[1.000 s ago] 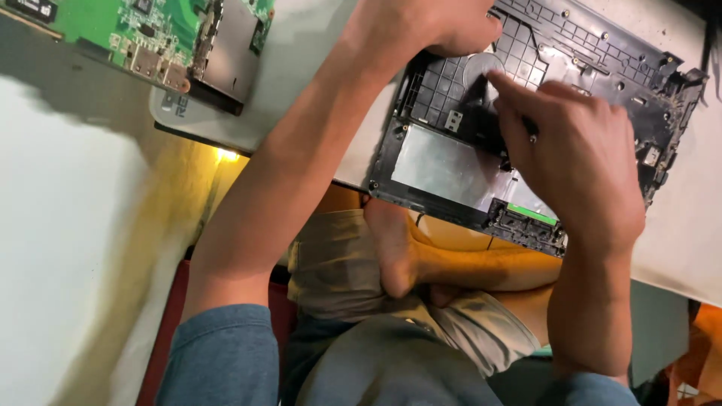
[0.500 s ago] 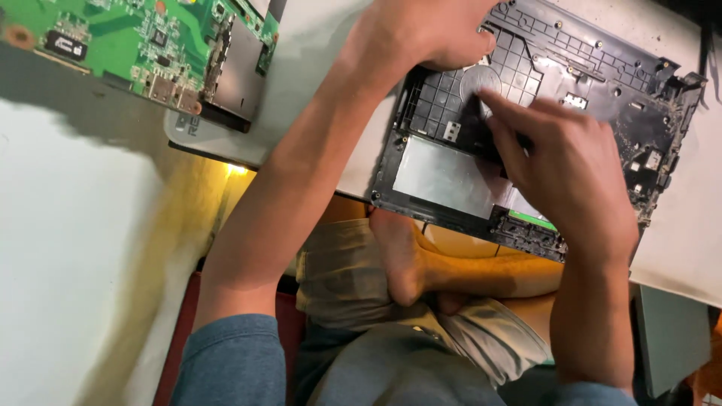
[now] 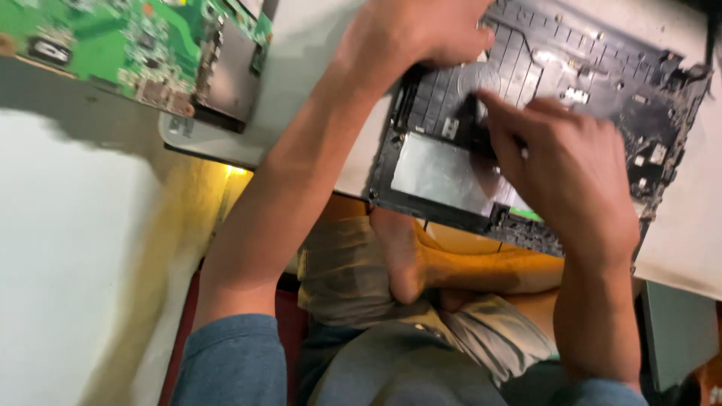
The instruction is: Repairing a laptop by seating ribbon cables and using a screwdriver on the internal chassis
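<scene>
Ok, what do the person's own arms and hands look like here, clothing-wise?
Both hands are bare: the left hand and right hand show no gloves, rings or watch. The forearms are uncovered, and blue-grey sleeves end around the elbows on both arms.

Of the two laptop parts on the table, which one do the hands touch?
The black plastic laptop shell at right; both hands rest on it. The green circuit board lies untouched at far left.

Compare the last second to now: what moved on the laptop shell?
Little changed. The right hand slid slightly left across the black laptop shell, its fingertips now pressing a dark part near the silver plate. The view shifted, showing more of the green circuit board. The left hand stayed braced on the shell's top edge; nothing was picked up or released.
</scene>
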